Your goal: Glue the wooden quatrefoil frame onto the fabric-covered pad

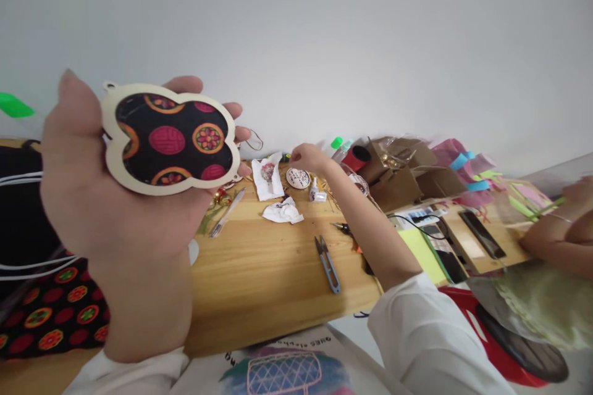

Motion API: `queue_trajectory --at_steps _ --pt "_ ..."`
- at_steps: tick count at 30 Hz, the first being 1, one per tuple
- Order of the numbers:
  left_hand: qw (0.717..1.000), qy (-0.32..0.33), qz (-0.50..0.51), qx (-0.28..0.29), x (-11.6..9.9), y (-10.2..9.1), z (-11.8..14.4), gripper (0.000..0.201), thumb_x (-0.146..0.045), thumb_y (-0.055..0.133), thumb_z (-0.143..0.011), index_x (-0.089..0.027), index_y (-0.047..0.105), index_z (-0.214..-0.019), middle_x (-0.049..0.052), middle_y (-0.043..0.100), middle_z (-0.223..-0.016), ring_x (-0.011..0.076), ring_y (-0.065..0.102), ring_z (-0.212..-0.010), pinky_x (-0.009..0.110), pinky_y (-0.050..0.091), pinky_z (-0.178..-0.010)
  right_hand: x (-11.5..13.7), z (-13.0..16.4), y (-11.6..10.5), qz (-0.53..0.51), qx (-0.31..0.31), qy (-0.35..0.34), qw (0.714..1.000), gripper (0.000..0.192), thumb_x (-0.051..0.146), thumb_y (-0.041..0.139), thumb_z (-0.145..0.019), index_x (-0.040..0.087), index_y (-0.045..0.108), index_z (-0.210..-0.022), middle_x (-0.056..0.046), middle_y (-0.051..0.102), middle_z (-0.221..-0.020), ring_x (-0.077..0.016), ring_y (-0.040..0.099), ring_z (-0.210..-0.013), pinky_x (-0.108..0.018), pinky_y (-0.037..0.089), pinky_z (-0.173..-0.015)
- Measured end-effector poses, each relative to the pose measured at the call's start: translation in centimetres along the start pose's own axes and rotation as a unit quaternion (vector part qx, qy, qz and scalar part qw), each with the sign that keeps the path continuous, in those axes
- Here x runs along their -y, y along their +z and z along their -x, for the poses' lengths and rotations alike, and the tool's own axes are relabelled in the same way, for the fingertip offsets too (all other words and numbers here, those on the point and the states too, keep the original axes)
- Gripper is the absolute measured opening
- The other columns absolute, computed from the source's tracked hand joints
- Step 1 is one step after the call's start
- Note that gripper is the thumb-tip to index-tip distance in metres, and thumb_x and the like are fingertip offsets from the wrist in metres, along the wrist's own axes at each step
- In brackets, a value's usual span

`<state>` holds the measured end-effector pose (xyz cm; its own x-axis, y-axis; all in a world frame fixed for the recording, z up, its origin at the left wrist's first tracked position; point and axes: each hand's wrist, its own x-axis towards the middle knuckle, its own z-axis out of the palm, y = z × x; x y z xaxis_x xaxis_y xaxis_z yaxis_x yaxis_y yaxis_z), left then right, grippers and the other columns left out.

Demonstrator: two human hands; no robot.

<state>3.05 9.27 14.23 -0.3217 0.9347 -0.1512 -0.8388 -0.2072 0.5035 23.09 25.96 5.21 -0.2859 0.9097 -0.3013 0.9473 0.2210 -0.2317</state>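
Observation:
My left hand point(115, 210) is raised in front of me and holds a gourd-shaped wooden frame point(169, 139) filled with black fabric printed with pink and orange rounds. My right hand point(308, 159) reaches across the wooden table point(259, 271) to the far edge, its fingertips at a small round white disc point(298, 178). Beside the disc stands a small glue bottle point(315, 191). A crumpled white tissue point(283, 212) and a white wrapper point(269, 176) lie just left of that hand.
Grey thread snips point(328, 262) lie mid-table. Matching patterned fabric point(50, 315) sits at the left. Brown cardboard boxes point(401, 182), a red tube point(356, 157) and coloured paper crowd the far right. Another person's arm point(563, 237) rests at the right edge.

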Motion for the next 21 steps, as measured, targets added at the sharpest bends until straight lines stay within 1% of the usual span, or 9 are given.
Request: queue_trajectory --at_steps 1,3,10,12,14,16,17,19,21 --pt "0.995 0.049 -0.046 0.068 0.1 -0.1 -0.1 0.048 -0.047 0.035 -0.102 -0.014 0.066 -0.086 0.002 0.073 -0.09 0.0286 0.072 -0.09 0.041 0.063 -0.068 0.6 -0.4 -0.4 -0.007 -0.011 -0.018 1.0 0.024 0.029 0.062 -0.091 0.014 0.066 -0.109 -0.007 0.068 -0.113 -0.0187 0.065 -0.102 -0.039 0.054 -0.092" --pt "0.985 0.094 -0.071 0.125 0.2 -0.5 -0.3 0.048 -0.043 0.03 -0.104 -0.014 0.064 -0.085 0.0 0.072 -0.09 0.0281 0.073 -0.092 0.042 0.063 -0.071 1.7 -1.1 -0.8 -0.02 -0.03 -0.049 0.998 0.019 0.017 0.062 -0.087 0.012 0.072 -0.103 -0.008 0.073 -0.106 -0.0175 0.066 -0.099 -0.032 0.051 -0.093" --pt "0.979 0.125 -0.089 0.136 -0.1 -1.3 -0.7 0.047 -0.04 0.027 -0.105 -0.014 0.062 -0.088 0.0 0.071 -0.095 0.0282 0.072 -0.096 0.046 0.061 -0.078 3.0 -2.5 -0.1 -0.062 -0.045 -0.091 0.993 0.035 -0.002 0.057 -0.073 0.01 0.076 -0.099 -0.01 0.076 -0.099 -0.017 0.067 -0.091 -0.027 0.049 -0.087" --pt "0.981 0.133 -0.091 0.109 -0.1 -1.2 -0.8 0.043 -0.04 0.031 -0.103 -0.015 0.061 -0.086 0.0 0.072 -0.093 0.0297 0.072 -0.099 0.048 0.06 -0.081 2.9 -2.6 -0.2 -0.082 -0.052 -0.092 0.991 0.033 -0.003 0.057 -0.07 0.01 0.077 -0.092 -0.01 0.076 -0.094 -0.0172 0.067 -0.087 -0.028 0.049 -0.085" --pt "0.982 0.132 -0.078 0.108 -0.2 -1.0 -0.7 0.04 -0.041 0.036 -0.102 -0.016 0.062 -0.085 0.0 0.072 -0.09 0.0296 0.072 -0.096 0.048 0.06 -0.079 3.1 -2.4 -0.6 -0.107 -0.065 -0.095 0.988 0.028 -0.003 0.057 -0.068 0.01 0.077 -0.083 -0.009 0.075 -0.086 -0.0165 0.066 -0.082 -0.028 0.05 -0.083" --pt "0.985 0.097 -0.053 0.132 -0.1 -0.8 -0.7 0.043 -0.044 0.036 -0.1 -0.013 0.063 -0.086 0.003 0.071 -0.085 0.0273 0.072 -0.087 0.044 0.061 -0.072 3.6 -1.5 -1.5 -0.14 -0.09 -0.105 0.98 0.023 -0.001 0.058 -0.07 0.011 0.076 -0.08 -0.007 0.074 -0.081 -0.015 0.066 -0.078 -0.028 0.05 -0.081" --pt "0.987 0.055 -0.045 0.147 -0.1 -0.8 -0.8 0.047 -0.046 0.035 -0.1 -0.012 0.064 -0.087 0.005 0.071 -0.083 0.0269 0.072 -0.085 0.042 0.061 -0.07 4.0 -0.6 -2.1 -0.159 -0.109 -0.115 0.975 0.021 0.002 0.058 -0.073 0.011 0.075 -0.082 -0.006 0.074 -0.083 -0.0141 0.066 -0.079 -0.027 0.05 -0.08" --pt "0.979 -0.072 -0.049 0.185 0.1 -0.7 -0.9 0.056 -0.052 0.032 -0.098 -0.008 0.066 -0.094 0.012 0.071 -0.085 0.0301 0.071 -0.09 0.044 0.06 -0.07 4.9 2.0 -3.5 -0.201 -0.166 -0.137 0.956 0.022 0.015 0.053 -0.086 0.012 0.073 -0.096 -0.007 0.074 -0.094 -0.0132 0.066 -0.086 -0.027 0.051 -0.083" --pt "0.945 -0.203 -0.062 0.251 0.5 -0.8 -1.0 0.062 -0.058 0.034 -0.096 -0.006 0.065 -0.108 0.018 0.072 -0.099 0.0354 0.068 -0.105 0.049 0.06 -0.077 5.8 5.6 -4.7 -0.25 -0.231 -0.166 0.926 0.033 0.029 0.04 -0.097 0.016 0.068 -0.109 -0.006 0.073 -0.102 -0.0116 0.065 -0.092 -0.027 0.052 -0.082"
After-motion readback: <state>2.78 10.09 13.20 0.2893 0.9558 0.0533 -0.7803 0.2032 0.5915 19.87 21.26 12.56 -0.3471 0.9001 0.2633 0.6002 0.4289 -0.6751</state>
